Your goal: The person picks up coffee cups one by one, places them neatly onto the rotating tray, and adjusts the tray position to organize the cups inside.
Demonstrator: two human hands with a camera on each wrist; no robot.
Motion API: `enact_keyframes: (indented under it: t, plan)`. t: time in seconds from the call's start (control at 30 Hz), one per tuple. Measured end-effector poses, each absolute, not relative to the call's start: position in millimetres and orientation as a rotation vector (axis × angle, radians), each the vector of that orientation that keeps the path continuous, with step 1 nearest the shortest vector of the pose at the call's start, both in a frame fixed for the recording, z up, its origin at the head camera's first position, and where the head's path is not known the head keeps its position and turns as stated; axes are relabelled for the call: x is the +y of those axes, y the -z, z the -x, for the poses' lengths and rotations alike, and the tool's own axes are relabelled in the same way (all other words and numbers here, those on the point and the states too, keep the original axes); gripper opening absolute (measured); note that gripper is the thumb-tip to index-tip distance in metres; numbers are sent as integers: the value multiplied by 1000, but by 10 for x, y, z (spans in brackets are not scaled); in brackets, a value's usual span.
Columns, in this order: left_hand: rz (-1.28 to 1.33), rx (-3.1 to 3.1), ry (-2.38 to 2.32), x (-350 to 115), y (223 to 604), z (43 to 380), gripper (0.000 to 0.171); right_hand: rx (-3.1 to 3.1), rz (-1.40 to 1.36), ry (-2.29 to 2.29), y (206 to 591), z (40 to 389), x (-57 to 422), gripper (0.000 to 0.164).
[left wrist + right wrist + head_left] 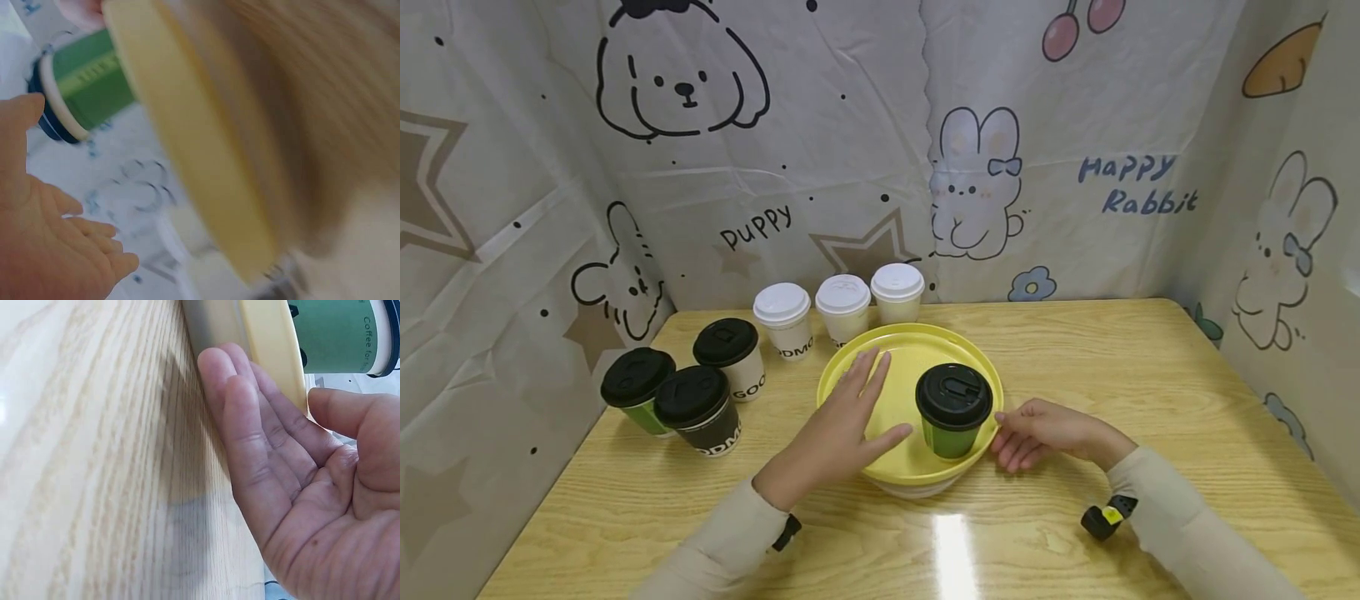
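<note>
A round yellow tray point(891, 462) sits on a paler round base point(917, 488) on the wooden table. Toward the tray's right side stands a green paper coffee cup point(951, 440) with a black lid. My left hand point(842, 421) hovers over the tray's left part, fingers spread, thumb pointing at the cup, holding nothing. At the right rim is my right hand point(1048, 433); in the right wrist view its thumb point(337, 409) meets the rim's upper edge while the loosely bent fingers point(247, 434) lie along the rim's side.
Left of the tray are a green cup point(649, 414), a dark cup point(711, 433) and a white cup point(745, 377), all black-lidded. Behind stand three white-lidded cups point(790, 337) near the printed cloth backdrop point(850, 167). The table point(1112, 350) extends right.
</note>
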State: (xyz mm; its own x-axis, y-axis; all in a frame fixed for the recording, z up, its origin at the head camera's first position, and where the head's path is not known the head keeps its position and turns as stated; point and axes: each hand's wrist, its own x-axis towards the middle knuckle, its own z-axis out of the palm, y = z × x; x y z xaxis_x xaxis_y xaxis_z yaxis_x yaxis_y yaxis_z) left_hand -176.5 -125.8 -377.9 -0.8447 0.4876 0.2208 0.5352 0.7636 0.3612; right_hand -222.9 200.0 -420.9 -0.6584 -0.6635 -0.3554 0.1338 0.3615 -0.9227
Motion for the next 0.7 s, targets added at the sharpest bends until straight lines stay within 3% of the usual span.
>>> enact_keyframes:
  t: [0.33, 0.7]
  plan:
    - [730, -3010, 553, -1852, 4043, 1819, 101, 1847, 503, 1373, 4205, 2069, 1940, 48]
    - [646, -3086, 554, -2019, 4165, 1879, 103, 1807, 558, 1387, 4155, 2024, 1863, 48]
